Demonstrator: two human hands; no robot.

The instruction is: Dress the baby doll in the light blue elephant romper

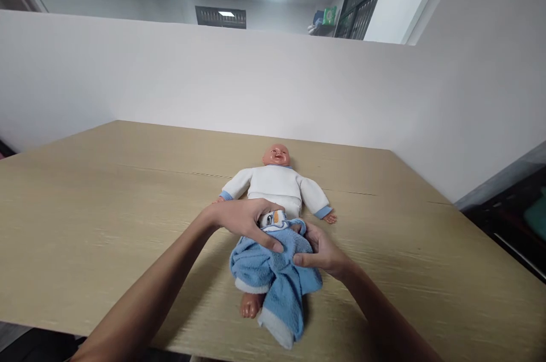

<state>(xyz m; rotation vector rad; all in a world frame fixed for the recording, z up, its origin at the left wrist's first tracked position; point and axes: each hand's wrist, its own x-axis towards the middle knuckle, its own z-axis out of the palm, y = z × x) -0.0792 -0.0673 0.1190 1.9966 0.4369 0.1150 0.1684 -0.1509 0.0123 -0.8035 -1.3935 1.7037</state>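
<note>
A baby doll lies on its back on the table, head away from me, in a white sweater with blue cuffs. Blue fleece pants with white leg hems cover its lower body. One bare foot sticks out of the left pant leg; no foot shows at the other hem. My left hand grips the waistband, whose printed white inside is turned outward, thumb on the fleece. On the right side of the waist, my right hand pinches the pants' edge, its fingers partly hidden behind the cloth.
The wide wooden table stretches out on both sides of the doll. A white wall rises behind it, with an opening above. Dark furniture holding a green item stands at the right edge.
</note>
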